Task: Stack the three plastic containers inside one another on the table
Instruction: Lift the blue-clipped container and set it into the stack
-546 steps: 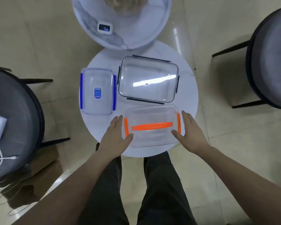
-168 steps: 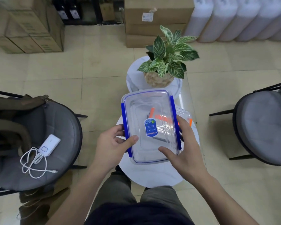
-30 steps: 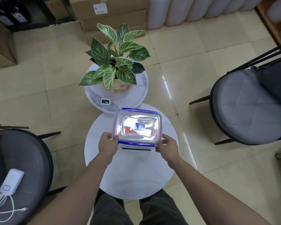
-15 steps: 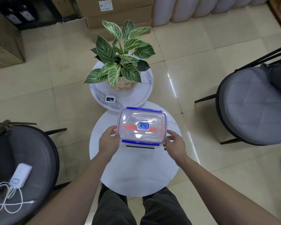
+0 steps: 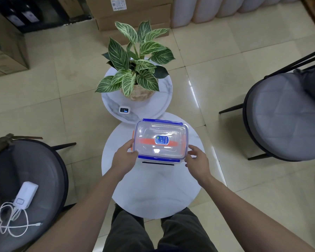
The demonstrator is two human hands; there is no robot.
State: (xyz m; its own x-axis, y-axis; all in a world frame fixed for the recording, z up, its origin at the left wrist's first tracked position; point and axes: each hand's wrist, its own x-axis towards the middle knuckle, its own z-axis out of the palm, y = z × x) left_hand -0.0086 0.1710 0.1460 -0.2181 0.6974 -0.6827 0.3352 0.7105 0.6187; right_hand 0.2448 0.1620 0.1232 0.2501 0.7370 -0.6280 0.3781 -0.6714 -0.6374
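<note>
You get even, bright overhead light, soft shadows. Glare streak on floor tiles (image 5: 192,91) and container lid (image 5: 160,140). Wide-angle bends the edges, corners slightly soft; centre sharp, no motion blur.

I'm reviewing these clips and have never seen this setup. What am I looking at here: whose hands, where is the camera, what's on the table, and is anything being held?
One wide-angle camera worn on a person's head looks down at their bare hands; no robot is involved. On the round white table sits a nested stack of clear plastic containers: blue clips on top, orange parts showing through, a black clip at the bottom front. The left hand grips the stack's left end. The right hand is open at the right end; contact is unclear. Behind stands a potted plant on a smaller table.
</note>
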